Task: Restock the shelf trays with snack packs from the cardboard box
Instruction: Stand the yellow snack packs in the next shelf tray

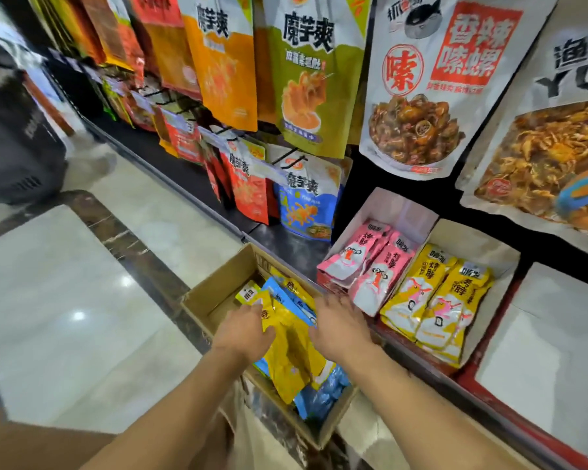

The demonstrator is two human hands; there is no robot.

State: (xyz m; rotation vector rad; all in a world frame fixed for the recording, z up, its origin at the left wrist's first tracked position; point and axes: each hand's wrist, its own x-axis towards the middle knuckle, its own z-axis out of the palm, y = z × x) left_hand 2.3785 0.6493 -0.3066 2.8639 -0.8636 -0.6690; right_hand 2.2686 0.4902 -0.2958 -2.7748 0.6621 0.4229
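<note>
1. Head view, looking down: the cardboard box sits on the floor against the foot of the shelf; we've got both hands in it.
2. Left hand has its fingers curled over the top end of the yellow packs piled mid-box; looks like a proper grip to us, though we can't tell how many packs it has.
3. Right hand is spread wide and a bit blurry at the box's right rim, just beside the same pile; it's holding nothing as far as we can see; whether it touches the packs, can't tell.
4. Blue packs lie under the yellow ones, showing mostly toward the box's near corner.
5. The bit that matters: the yellow packs lie with their long axis running from the box's far end toward us; the yellow tray is up and to the right of the box, at the shelf's front edge, right next to the pink tray; so the right hand is the nearer one to the tray, while the left has the grip.
6. Our guess: the lift goes up and rightward over the box's right rim; the shelved packs already lie roughly the same way round, so not much turning needed.
</note>
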